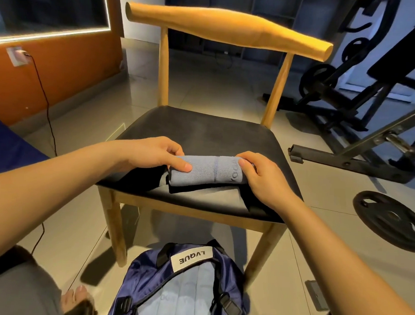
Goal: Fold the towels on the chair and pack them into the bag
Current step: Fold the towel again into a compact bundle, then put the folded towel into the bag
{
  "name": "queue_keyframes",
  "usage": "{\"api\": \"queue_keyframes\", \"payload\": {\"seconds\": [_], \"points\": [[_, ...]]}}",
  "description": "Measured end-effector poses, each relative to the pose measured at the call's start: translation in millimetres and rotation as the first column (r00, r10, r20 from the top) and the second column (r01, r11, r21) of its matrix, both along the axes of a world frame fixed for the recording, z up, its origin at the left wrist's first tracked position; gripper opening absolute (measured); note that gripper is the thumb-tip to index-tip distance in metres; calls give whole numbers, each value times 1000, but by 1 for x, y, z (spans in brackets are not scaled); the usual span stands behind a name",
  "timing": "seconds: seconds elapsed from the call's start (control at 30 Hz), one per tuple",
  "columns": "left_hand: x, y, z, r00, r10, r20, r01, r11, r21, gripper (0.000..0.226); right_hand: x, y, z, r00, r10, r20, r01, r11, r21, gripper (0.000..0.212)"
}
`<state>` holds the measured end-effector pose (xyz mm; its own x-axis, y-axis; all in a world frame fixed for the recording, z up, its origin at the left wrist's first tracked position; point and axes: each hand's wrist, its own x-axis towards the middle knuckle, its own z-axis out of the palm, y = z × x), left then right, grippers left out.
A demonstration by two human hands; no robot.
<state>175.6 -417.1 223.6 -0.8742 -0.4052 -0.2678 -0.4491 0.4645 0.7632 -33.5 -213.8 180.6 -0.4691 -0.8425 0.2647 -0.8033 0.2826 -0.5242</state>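
A light blue towel [208, 170], folded into a small thick bundle, lies near the front edge of the black seat of the wooden chair [203, 131]. My left hand [159, 153] grips its left end and my right hand [260, 174] grips its right end. Under the bundle lies a dark cloth with a grey one [200, 195], partly hidden. On the floor below the chair stands an open navy bag [149, 278] with a white label; folded light blue towels [186, 297] show inside it.
Black gym equipment [361, 97] stands to the right, with a weight plate [391, 220] on the tiled floor. An orange wall [50, 79] with a socket and a hanging cable is at the left. My foot [76, 299] is beside the bag.
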Motion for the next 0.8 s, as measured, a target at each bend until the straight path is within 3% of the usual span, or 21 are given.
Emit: {"api": "queue_keyframes", "payload": {"seconds": [0.17, 0.23, 0.3, 0.33, 0.4, 0.5, 0.57, 0.67, 0.8], "points": [[9, 11, 2, 981, 20, -195, -34, 997, -66, 27, 10, 14, 6, 1000, -29, 3, 29, 999, 33, 29], [15, 16, 7, 960, -10, -278, -17, 995, -94, 23, 15, 24, 14, 990, -73, -118, 79, 996, 45, 29], [23, 22, 17, 942, -111, -315, 70, 988, -140, 20, 24, 35, 30, 971, -118, -206, 105, 992, -74, 33], [26, 26, 23, 934, -176, -312, 133, 979, -154, 19, 31, 40, 38, 984, -107, -142, 84, 984, -159, 34], [32, 35, 33, 912, -308, -270, 280, 950, -138, 19, 50, 47, 53, 989, 40, 141, -10, 978, -206, 40], [33, 50, 37, 867, -457, -199, 443, 890, -113, 20, 84, 56, 54, 865, 151, 479, -210, 975, 71, 62], [29, 57, 34, 854, -495, -161, 481, 868, -120, 20, 102, 65, 42, 801, 124, 586, -283, 941, 187, 56], [23, 64, 23, 850, -517, -107, 512, 856, -65, 18, 116, 81, 22, 707, 40, 706, -211, 965, 156, 40], [15, 79, -10, 856, -517, 19, 515, 855, 60, 20, 123, 114, -2, 686, -42, 726, -175, 960, 221, 30]]}}
